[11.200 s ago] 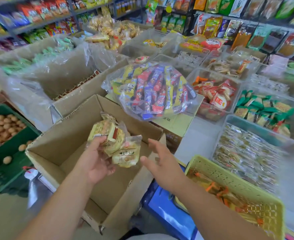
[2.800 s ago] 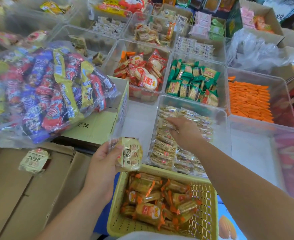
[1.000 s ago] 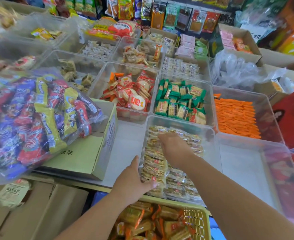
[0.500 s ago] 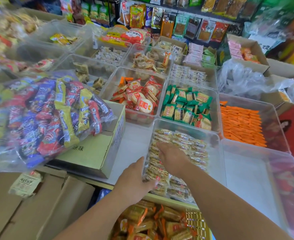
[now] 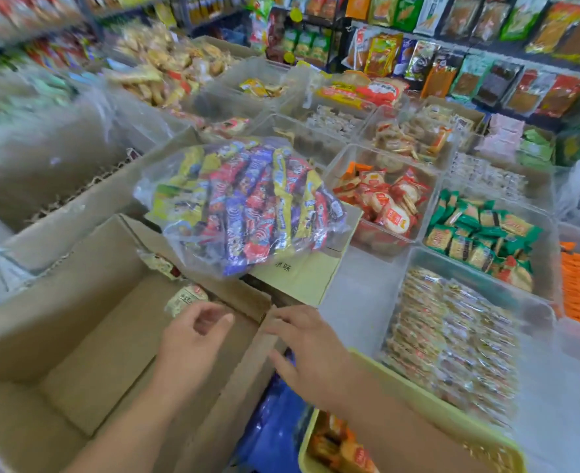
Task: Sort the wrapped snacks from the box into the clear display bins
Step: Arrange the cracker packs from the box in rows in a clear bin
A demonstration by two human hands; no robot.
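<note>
Inside cardboard box (image 5: 60, 285), against far wall: wrapped snack (image 5: 186, 299), blurred, long axis slanted, red-marked end up-right. Just beside it, left hand (image 5: 193, 339), loosely curled, empty. Over box's right flap, right hand (image 5: 310, 353), fingers spread, empty. Both withdrawn from clear bin (image 5: 486, 283) right of box since half-second back.

Shop interior; packet-filled wall shelves (image 5: 486, 46) behind counter.

box (image 5: 77, 336): matt cardboard | bins (image 5: 541, 315): clear plastic | wrapped snacks (image 5: 452, 339): glossy film
</note>
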